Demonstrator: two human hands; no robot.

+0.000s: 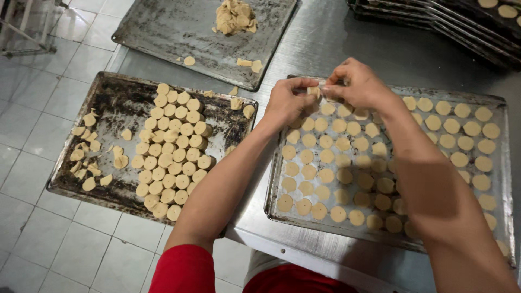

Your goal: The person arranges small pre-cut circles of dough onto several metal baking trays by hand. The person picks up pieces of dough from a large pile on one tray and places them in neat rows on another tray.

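The fingertips of the left hand (288, 102) and the right hand (355, 84) meet above the far edge of the right baking tray (502, 179). Between them they pinch one small piece of pale dough (313, 90); the thumbs and first fingers of both hands are closed on it, and the other fingers are curled loosely. The piece is mostly hidden by the fingers, so its exact shape I cannot tell. It is held a little above the tray, not lying on it.

Under the hands, the right baking tray holds many flat round dough discs (325, 176), placed in rows and apart from each other. The right forearm crosses over the middle of this tray and hides some discs.

To the left is a darker, stained baking tray (116, 97). In its middle stand thick dough slices (171, 146), packed close together and touching. At its left side lie some loose dough scraps (87, 157).

Farther away, a third tray (163, 32) carries a heap of dough pieces (234, 16) and a few single bits. In the far right corner there is a stack of trays (434, 19). All stands on a steel table (325, 43), and the white tiled floor (32, 135) is at the left. The person wears a red sleeve (184, 269).
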